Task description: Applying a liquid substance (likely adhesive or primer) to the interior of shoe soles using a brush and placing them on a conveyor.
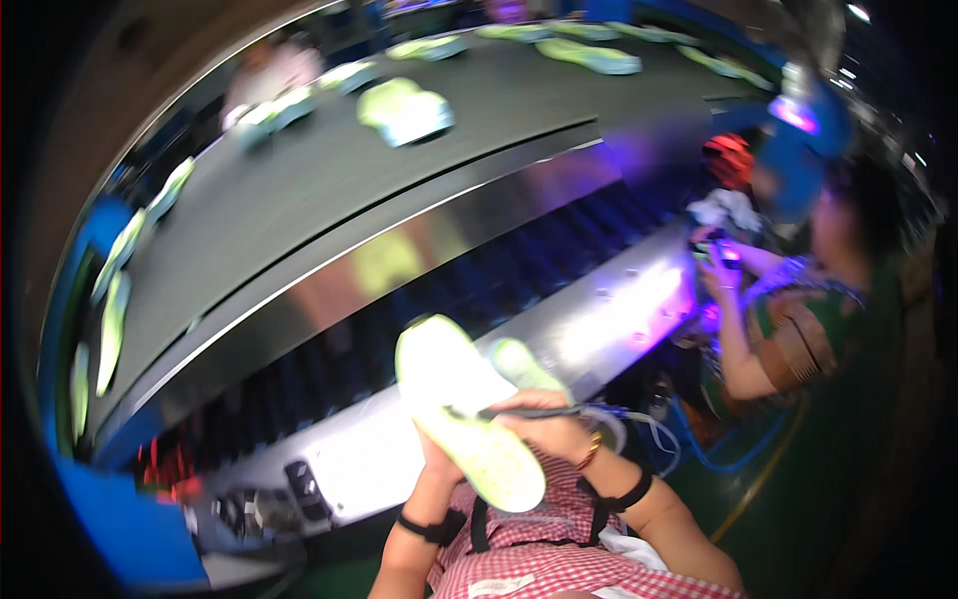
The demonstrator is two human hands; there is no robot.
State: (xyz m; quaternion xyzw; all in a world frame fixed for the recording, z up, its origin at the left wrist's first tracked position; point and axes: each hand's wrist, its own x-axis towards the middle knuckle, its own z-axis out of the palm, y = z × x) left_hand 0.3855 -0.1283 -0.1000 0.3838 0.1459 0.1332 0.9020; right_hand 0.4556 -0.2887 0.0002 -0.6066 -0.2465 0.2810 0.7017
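A pale yellow-green shoe sole (494, 467) is held up slantwise in front of my body, over the near edge of the metal bench. My left hand (437, 457) grips it from below and the left side, with most of its fingers hidden behind the sole. On the other side, my right hand (551, 427) is closed around a slim dark pen-like tool (544, 411). The tool's tip points at the sole's middle; blur hides whether it touches. Just beyond my right hand, a second yellow-green sole (521, 361) lies on the bench.
A dark conveyor belt (299, 205) curves beyond the bench (369, 474), carrying several soles (404, 110). To the right, a co-worker (798, 334) handles something under purple light. White and blue cables (664, 444) hang right of my hands. A dark switch box (306, 489) sits at the bench's left.
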